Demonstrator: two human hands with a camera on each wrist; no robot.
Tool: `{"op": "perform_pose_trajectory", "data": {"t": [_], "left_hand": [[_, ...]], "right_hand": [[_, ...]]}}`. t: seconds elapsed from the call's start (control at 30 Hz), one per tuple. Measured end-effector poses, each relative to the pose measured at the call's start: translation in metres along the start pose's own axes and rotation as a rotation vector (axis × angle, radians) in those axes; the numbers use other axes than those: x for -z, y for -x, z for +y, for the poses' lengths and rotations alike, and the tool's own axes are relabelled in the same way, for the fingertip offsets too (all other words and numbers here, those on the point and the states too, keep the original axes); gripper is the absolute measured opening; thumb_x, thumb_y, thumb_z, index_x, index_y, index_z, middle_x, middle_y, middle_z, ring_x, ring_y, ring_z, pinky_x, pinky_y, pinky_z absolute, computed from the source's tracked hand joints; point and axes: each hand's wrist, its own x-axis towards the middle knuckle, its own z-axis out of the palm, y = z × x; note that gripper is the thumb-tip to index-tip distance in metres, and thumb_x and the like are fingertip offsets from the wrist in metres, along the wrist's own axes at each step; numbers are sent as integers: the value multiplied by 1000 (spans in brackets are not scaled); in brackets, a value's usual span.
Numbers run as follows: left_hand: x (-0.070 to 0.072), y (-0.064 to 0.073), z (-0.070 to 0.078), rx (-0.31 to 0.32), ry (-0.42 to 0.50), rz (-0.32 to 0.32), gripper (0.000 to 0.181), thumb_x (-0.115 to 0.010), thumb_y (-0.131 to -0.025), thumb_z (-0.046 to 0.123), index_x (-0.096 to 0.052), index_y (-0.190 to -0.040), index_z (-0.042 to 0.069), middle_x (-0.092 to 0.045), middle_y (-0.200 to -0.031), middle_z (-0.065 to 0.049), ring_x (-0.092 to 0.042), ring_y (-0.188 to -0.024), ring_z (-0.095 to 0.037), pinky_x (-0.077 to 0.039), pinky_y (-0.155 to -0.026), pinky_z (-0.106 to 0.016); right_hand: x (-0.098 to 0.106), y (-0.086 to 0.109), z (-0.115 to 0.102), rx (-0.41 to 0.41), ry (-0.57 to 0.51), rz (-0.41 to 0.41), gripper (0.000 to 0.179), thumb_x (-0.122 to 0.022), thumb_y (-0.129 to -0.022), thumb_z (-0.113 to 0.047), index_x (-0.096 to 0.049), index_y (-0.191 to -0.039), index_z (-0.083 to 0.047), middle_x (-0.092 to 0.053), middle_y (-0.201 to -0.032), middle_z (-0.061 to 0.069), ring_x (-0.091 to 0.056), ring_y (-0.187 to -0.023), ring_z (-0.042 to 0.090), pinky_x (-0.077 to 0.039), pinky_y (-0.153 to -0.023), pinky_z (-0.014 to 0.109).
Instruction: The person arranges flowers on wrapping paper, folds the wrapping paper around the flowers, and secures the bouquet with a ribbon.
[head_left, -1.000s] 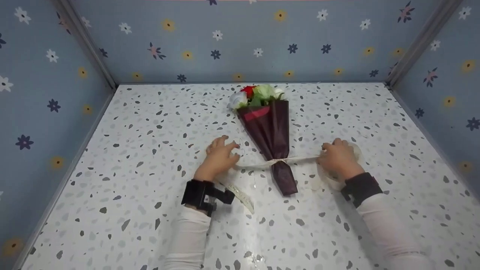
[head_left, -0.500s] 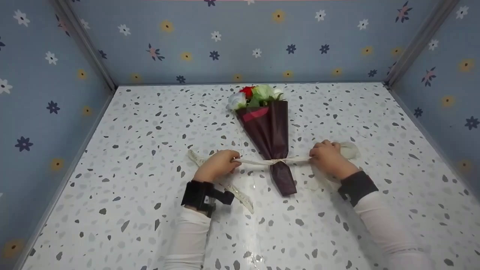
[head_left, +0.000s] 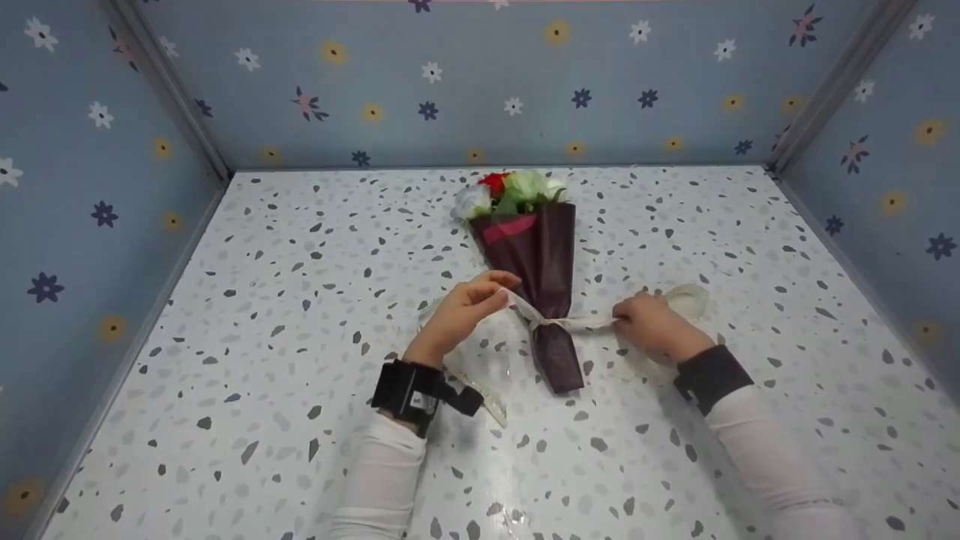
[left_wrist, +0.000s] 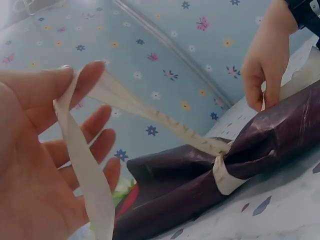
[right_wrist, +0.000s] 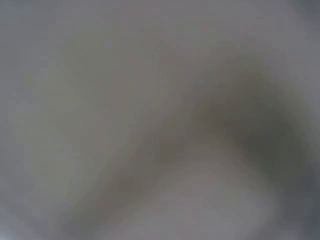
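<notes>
A bouquet (head_left: 551,262) in dark maroon wrapping lies on the table, its red, white, pale blue and green flowers toward the back. Round its narrow waist runs a cream ribbon (left_wrist: 226,180), crossed or knotted there. My left hand (head_left: 463,311) pinches one ribbon end between thumb and index finger, raised above the table left of the bouquet; its other fingers are spread loosely. On the bouquet's right, my right hand (head_left: 656,322) pinches the other ribbon length low near the tabletop. The right wrist view is too blurred to read.
A loose ribbon tail (head_left: 480,394) lies below the left wrist, and a ribbon loop (head_left: 688,300) lies behind the right hand. The speckled white table (head_left: 300,420) is bounded by blue flowered panels (head_left: 480,82) at the back and both sides.
My left hand has taken the ribbon end, then lifted it up and toward the bouquet. The right hand has shifted slightly left along its ribbon. The bouquet's lower end has swung a little left.
</notes>
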Motion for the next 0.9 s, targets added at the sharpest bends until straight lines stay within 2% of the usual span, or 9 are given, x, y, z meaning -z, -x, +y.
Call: {"op": "perform_pose_trajectory", "data": {"t": [0.13,0.23,0.33,0.43,0.53,0.63,0.73,0.83,0.9], "left_hand": [[-8,-1,1,-66,133,63,22,-58,-94,23,-66,-83,7,-63,-118,-2,-52,-119,-19,-38,-100,-35],[-14,-1,2,-93,258,83,22,-63,-89,36,-68,-83,15,-69,-103,8,-57,-110,-13,-36,-102,-34],[-17,-3,3,-104,367,105,22,-65,-84,43,-69,-82,21,-71,-93,11,-60,-101,-10,-36,-100,-32],[-19,-4,4,-97,434,156,18,-65,-84,38,-69,-81,21,-71,-88,9,-61,-94,-11,-39,-96,-29],[-20,-4,5,-80,446,216,12,-63,-90,24,-71,-82,19,-70,-85,6,-63,-90,-11,-43,-90,-27],[-20,-4,6,-71,418,255,19,-58,-93,9,-73,-86,18,-72,-85,6,-65,-88,-10,-47,-86,-26],[-21,-5,6,-68,387,275,26,-56,-92,1,-73,-88,19,-72,-86,7,-66,-86,-8,-47,-86,-25],[-22,-6,5,-62,368,290,27,-56,-91,-1,-72,-88,20,-72,-86,8,-66,-86,-8,-47,-88,-26],[-23,-6,4,-54,370,299,27,-56,-91,-2,-72,-87,20,-72,-85,7,-66,-86,-8,-46,-89,-27]], "right_hand": [[0,0,-3,29,-26,-26,14,-58,-89,-11,-70,-91,-4,-65,-79,7,-57,-76,23,-47,-77,43],[2,1,-2,68,-86,-47,15,-57,-92,-14,-67,-83,-6,-60,-69,2,-54,-67,16,-45,-68,35],[8,5,4,60,-177,-93,24,-57,-95,-20,-64,-77,-6,-56,-63,-1,-50,-60,12,-42,-62,29],[18,11,16,-9,-264,-148,29,-59,-93,-27,-63,-74,-5,-53,-60,-4,-46,-56,10,-39,-57,26],[28,19,33,-46,-396,-176,33,-62,-91,-28,-61,-76,1,-52,-59,-6,-44,-55,9,-37,-56,24],[37,27,47,15,-602,-167,33,-60,-93,-22,-57,-72,3,-50,-57,-7,-43,-55,7,-37,-57,22],[44,32,58,167,-920,-185,31,-52,-97,-14,-55,-67,-7,-44,-56,-8,-46,-57,4,-44,-64,19],[48,34,63,377,-1299,-250,34,-40,-101,-6,-67,-80,-11,-52,-63,-8,-55,-64,2,-50,-78,19],[48,33,62,504,-1548,-277,38,-33,-101,-2,-70,-95,-4,-65,-75,-1,-64,-76,9,-51,-87,25]]}}
